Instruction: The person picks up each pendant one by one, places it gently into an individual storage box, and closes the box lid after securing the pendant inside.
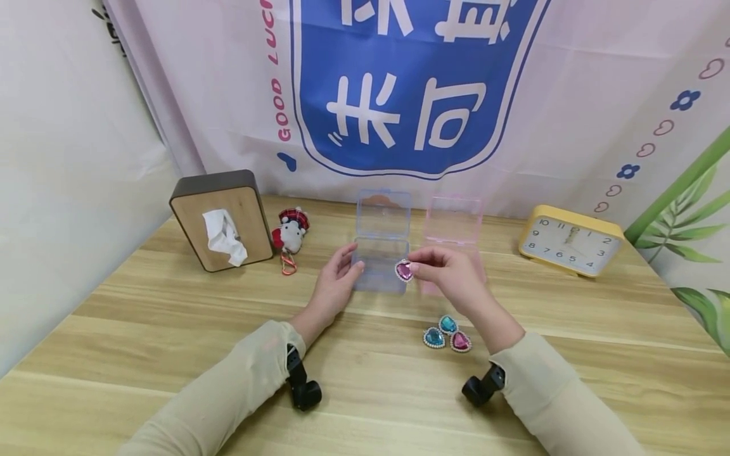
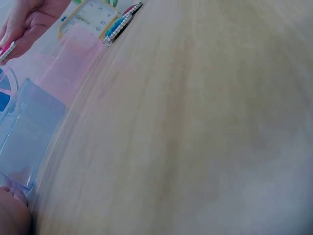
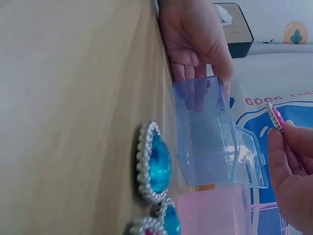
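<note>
L. hand (image 1: 335,282) grasped L. end of a clear blue plastic box (image 1: 381,275), lid raised. R. hand (image 1: 452,273) pinched a pink heart-shaped gem with silvery beaded rim (image 1: 403,271) betw. thumb & fingers; item was in air nr. blue box's R. side. Clear pink plastic box (image 1: 430,289), also open, stood just R. of blue. Two blue beaded gems (image 1: 434,337) & one more pink beaded gem (image 1: 460,341) lay grouped on wood-grain table (image 1: 371,392), nr. R. forearm.

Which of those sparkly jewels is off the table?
The pink jewel pinched in the person's right hand; the other pink jewel and both blue jewels lie grouped on the table.
</note>
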Demonstrator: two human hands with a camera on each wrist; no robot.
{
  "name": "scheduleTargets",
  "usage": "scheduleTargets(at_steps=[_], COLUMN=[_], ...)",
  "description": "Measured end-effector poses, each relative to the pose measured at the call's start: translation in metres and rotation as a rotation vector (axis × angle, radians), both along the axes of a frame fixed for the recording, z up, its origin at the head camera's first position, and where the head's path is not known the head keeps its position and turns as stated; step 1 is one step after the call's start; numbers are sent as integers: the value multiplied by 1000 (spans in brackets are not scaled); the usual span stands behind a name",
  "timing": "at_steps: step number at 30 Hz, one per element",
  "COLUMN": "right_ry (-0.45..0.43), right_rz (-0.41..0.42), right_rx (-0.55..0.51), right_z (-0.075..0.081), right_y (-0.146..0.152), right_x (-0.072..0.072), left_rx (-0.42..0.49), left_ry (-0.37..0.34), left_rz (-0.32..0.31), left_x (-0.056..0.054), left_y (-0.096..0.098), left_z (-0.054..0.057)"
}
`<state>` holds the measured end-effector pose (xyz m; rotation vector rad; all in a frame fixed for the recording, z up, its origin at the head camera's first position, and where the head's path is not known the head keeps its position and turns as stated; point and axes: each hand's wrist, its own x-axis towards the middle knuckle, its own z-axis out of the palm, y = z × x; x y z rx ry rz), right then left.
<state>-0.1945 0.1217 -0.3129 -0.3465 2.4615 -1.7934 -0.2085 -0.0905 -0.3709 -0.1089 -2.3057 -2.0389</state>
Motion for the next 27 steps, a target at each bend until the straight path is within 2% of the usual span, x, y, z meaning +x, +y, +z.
scheduleTargets(at_steps=[8, 12, 18, 27], right_ry=[-34, -69, -85, -50], right_rz=[-20, -50, -61, -61], right_rx=[-139, -170, -148, 9], right_z=[-2, -3, -5, -6], right_y=[-14, -20, -30, -37], right_x=[-16, -21, -28, -33], left_rx=[0, -3, -1, 3], left_ry=[-2, -9, -12, 2], left_rz=[7, 6, 16, 29], left_x=[-1, -1, 0, 0], left_y=[-1, -1, 1, 1], left_z=[-1, -2, -2, -3])
